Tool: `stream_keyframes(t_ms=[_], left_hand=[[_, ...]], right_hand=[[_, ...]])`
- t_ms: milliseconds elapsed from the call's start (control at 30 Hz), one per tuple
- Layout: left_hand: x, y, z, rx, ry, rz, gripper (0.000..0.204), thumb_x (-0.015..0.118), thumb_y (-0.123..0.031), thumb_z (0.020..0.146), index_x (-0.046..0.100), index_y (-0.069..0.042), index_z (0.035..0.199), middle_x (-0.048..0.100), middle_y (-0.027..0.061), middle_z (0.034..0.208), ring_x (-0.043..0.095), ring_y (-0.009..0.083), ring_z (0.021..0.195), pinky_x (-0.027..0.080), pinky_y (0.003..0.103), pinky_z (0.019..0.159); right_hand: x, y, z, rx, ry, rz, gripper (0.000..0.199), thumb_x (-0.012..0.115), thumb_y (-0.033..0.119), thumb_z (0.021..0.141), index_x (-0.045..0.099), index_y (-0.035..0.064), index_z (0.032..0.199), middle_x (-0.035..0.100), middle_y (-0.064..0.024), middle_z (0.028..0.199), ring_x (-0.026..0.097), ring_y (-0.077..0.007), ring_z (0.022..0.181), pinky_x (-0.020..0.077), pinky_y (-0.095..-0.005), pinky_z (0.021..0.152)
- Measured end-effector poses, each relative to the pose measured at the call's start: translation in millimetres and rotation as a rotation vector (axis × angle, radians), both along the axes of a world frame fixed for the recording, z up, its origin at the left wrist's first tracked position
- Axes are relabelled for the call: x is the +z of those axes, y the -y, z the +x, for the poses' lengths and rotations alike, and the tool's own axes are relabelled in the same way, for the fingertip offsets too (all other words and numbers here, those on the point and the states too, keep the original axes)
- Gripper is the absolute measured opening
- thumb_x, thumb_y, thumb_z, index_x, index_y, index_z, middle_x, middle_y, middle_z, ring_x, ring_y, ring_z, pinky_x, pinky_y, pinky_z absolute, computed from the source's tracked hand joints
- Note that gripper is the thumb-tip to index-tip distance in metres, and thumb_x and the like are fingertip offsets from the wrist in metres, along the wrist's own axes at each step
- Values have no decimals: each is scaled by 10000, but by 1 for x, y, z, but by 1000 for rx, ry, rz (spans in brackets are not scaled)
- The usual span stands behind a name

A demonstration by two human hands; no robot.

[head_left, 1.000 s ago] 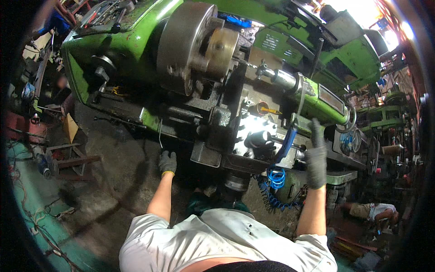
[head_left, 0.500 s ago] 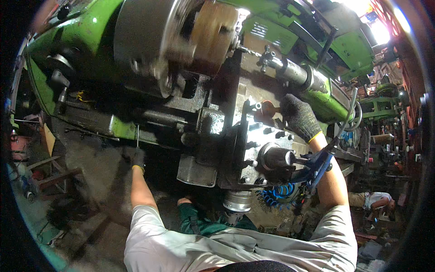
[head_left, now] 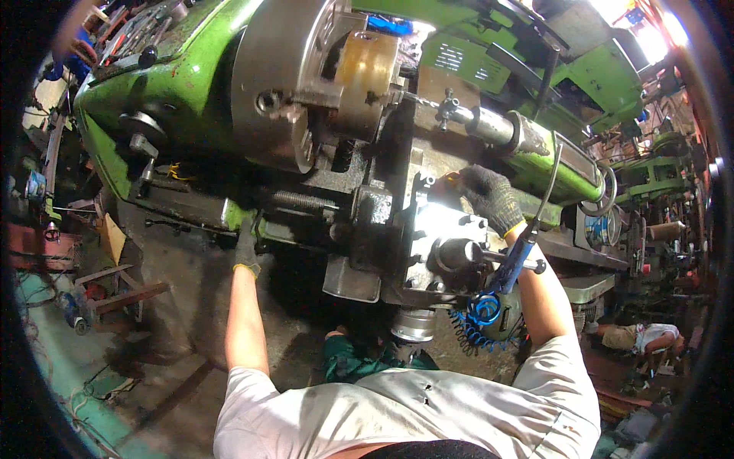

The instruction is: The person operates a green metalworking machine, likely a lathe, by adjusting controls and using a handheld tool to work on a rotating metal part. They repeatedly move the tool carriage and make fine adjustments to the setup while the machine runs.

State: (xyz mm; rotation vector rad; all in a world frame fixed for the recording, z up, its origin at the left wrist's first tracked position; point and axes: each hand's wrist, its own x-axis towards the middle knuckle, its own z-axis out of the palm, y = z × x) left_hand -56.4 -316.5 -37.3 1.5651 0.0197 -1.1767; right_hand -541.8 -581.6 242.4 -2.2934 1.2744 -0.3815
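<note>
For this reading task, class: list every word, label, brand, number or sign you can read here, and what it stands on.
No text can be read.
Green headstock: no legible lettering.
Tool post: bright glare, no legible marks.
Tailstock: any marking is too small to read.
Rear green panel: pale slots, not letters.

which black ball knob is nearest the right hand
The knob on the lever of the square metal block, beside the blue handle; the other knob sits far left, by the green housing.
</note>
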Motion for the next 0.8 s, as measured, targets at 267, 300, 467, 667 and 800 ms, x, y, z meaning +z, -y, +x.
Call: stream_keyframes(t_ms=[267,300,467,667,800], left_hand=[[-101,-10,37,-183,604,393,996,571,-793,904,519,-5,1511,606,296,1422,581,449,1330,475,494,1092],[-100,-11,33,-203,678,484,1003,567,-798,902,515,-9,1518,591,293,1449,569,455,1344,469,493,1098],[-64,-21,11,-716,1024,445,1008,581,-791,891,481,-38,1555,546,287,1519,510,463,1411,428,488,1148],[-107,-40,18,-507,928,515,977,585,-740,907,424,-54,1584,568,296,1492,572,451,1356,462,516,1106],[-89,-34,-6,-580,1054,622,967,575,-731,913,412,-51,1581,590,294,1466,599,472,1314,480,537,1078]], right_hand=[[-8,4,-7,-110,73,41,313,744,101,918,700,-2,1210,768,-146,1038,726,-203,920,586,-351,813],[-9,4,-6,-144,88,91,310,742,101,923,701,2,1214,769,-139,1037,724,-190,910,587,-346,800],[-8,-5,-21,-136,31,-32,313,751,137,949,699,16,1233,775,-123,1036,724,-175,868,586,-335,757],[-7,2,-12,-127,28,74,387,720,104,926,684,22,1302,746,-177,1195,716,-272,1085,561,-397,962],[-4,0,-9,-127,44,101,411,697,96,925,683,20,1329,734,-205,1255,714,-318,1167,549,-433,1048]])
